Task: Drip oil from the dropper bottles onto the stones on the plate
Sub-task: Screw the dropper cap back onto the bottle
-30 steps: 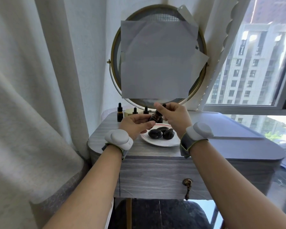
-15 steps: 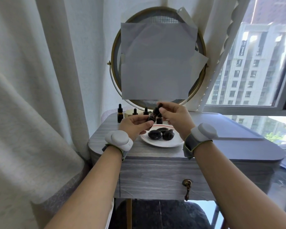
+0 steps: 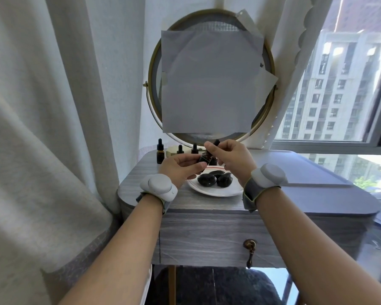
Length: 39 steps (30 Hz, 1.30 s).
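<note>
Little has shifted over the last second. Both hands stay raised just above the upper left rim of the plate (image 3: pixel 209 191), in the middle of the frame. The left hand (image 3: pixel 180 167) keeps its grip curled round the dark dropper bottle (image 3: pixel 204 157), holding it tilted. The right hand (image 3: pixel 231 157) still pinches the black dropper cap (image 3: pixel 216 142) between thumb and fingertips.

What does change is the cap. Half a second ago it sat tucked low against the bottle. Now its tip stands higher and further toward the upper right, above the right hand's fingers. I read that as the cap being worked loose or the dropper starting to lift out. Whether it is fully clear of the neck is too small to tell.

The three dark stones (image 3: pixel 206 180) lie together on the white plate, just below and slightly right of the held bottle. They have not moved. No oil shows on them, though a small drop on their glossy surface would be hard to see from here.

So the dripping itself looks not yet begun. The dropper has still to come free and swing over the stones, a short move down and right. Three more bottles (image 3: pixel 160 151) stand capped at the back of the tabletop (image 3: pixel 185 202), near the base of the mirror (image 3: pixel 198 135), so most of the task seems to lie ahead.
</note>
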Tool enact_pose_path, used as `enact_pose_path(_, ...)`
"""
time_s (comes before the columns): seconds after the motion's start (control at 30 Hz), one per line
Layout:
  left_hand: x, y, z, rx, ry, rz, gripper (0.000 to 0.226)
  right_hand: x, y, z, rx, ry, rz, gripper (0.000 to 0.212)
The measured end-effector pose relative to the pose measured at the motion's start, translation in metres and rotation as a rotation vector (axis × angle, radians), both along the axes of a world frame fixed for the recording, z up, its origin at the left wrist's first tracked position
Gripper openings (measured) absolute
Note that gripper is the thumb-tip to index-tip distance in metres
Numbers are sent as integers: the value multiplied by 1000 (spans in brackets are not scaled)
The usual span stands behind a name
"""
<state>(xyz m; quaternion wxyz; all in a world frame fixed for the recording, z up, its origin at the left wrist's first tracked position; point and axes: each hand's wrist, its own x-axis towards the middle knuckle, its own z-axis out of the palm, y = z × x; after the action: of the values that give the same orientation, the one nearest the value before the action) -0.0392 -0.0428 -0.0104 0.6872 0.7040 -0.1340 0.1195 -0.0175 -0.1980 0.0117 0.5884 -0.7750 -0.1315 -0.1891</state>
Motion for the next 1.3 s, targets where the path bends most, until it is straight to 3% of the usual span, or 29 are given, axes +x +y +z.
enact_pose_path(0.47, 0, -1, 1, -8, 31, -2, 21, -8, -9, 5, 232, -2, 211, 27)
enact_pose_path(0.77, -3, -2, 1, -5, 14, -6, 23, -1, -4, 0, 213, 56, 160, 15)
enact_pose_path(0.97, -3, -2, 2, 5, 14, -29, 20, 0, 0, -1, 176, 72, 83, 32)
enact_pose_path(1.1, -3, -2, 1, -25, 25, -13, 24, -2, -3, -2, 245, 80, 149, 20)
enact_pose_path(1.3, -4, -3, 2, -38, 28, -14, 22, -3, -7, -3, 206, -46, 179, 23)
